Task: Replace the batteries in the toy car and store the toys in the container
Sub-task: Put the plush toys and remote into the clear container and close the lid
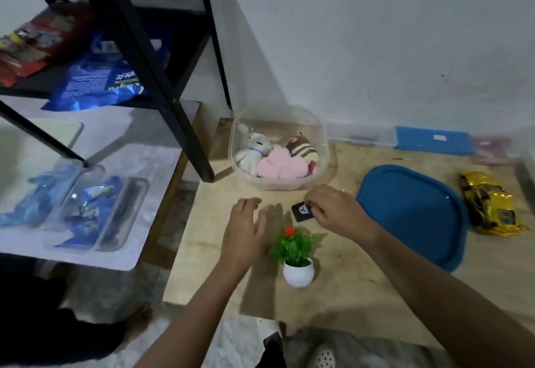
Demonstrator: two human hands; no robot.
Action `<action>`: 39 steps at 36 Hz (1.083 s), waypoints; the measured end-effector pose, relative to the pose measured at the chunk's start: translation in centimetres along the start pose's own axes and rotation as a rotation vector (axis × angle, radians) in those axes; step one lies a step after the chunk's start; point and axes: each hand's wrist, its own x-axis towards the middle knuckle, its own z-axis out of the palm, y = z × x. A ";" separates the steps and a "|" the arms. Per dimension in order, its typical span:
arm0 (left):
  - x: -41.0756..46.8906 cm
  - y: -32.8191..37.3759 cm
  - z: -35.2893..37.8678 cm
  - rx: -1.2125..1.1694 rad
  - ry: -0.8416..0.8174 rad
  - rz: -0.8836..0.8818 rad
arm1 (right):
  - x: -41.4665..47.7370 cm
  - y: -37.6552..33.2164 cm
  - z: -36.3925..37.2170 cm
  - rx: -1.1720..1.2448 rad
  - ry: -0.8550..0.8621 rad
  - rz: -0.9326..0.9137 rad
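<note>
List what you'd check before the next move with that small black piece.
1. Open container: ok, lid lies beside it.
2. Grip of right hand on black piece: ok, pinched.
3. Free left hand: ok, open above the table.
4. Stored car: not ok, on the table beyond the lid.
5. New batteries in car: cannot tell, none in view.
6. Room around plant: not ok, it stands between the wrists.

I am holding my left hand [244,228] open, fingers extended forward; my right hand [337,211], just beside it, is pinching a small black piece [302,212].
</note>
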 end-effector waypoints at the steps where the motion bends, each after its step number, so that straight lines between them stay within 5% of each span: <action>1: -1.1 0.1 0.3 -0.005 -0.038 -0.029 | 0.0 0.4 0.9 -0.025 -0.046 -0.002; 6: -6.1 0.6 2.6 -0.009 -0.308 -0.164 | 0.5 0.5 3.3 -0.226 -0.317 0.074; 17: -7.4 3.4 6.1 -0.189 -0.365 -0.364 | -0.8 0.2 1.9 -0.401 -0.280 0.092; 24: -6.8 3.3 5.1 -0.360 -0.304 -0.337 | -2.2 1.1 -2.8 -0.253 -0.052 0.154; 39: 4.9 8.4 -4.1 -0.586 0.102 -0.149 | 2.2 -0.2 -16.1 0.780 0.704 0.357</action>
